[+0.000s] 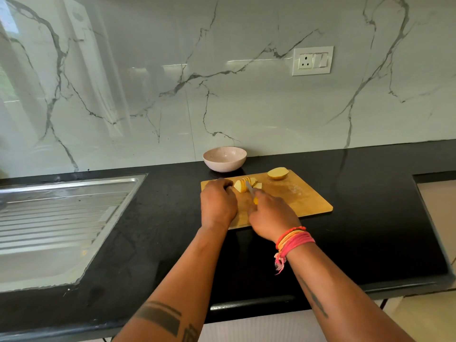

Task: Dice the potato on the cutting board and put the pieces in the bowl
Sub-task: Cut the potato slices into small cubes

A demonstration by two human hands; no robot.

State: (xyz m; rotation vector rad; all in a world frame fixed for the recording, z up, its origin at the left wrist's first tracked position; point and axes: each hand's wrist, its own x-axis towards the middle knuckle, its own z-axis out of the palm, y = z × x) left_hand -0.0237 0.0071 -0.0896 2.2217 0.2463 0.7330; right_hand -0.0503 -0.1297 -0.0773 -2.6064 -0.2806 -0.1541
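A pale pinkish round bowl (224, 158) stood on the black stone counter (158, 230) close to the white marble-veined wall (222, 82), just behind the far left corner of the rectangular wooden cutting board (291, 196). What showed of its inside held nothing.

To the left, a stainless steel sink with a ribbed drainboard (56, 218) was set into the counter, well apart from the board. A white socket and switch plate (312, 60) sat on the wall above and to the right. The person's two forearms reached in from the near edge, and red and orange thread bands (292, 240) wrapped the right wrist. The left hand and the knife covered part of the cut potato, so how far the slicing ran could not be told.

On the board's left part lay the sliced pale yellow potato half (243, 185), cut into thin upright slices leaning together, with a small piece lying just beside it on the right. The other potato half (278, 173), uncut, with tan skin and its yellow cut face showing, rested near the board's far edge, apart from the slices.

The left hand (218, 202) lay with fingers curled, their tips against the left end of the sliced half. The right hand (271, 215) had its grip closed round the yellow-handled knife (252, 192), whose light blade lay across the slices.
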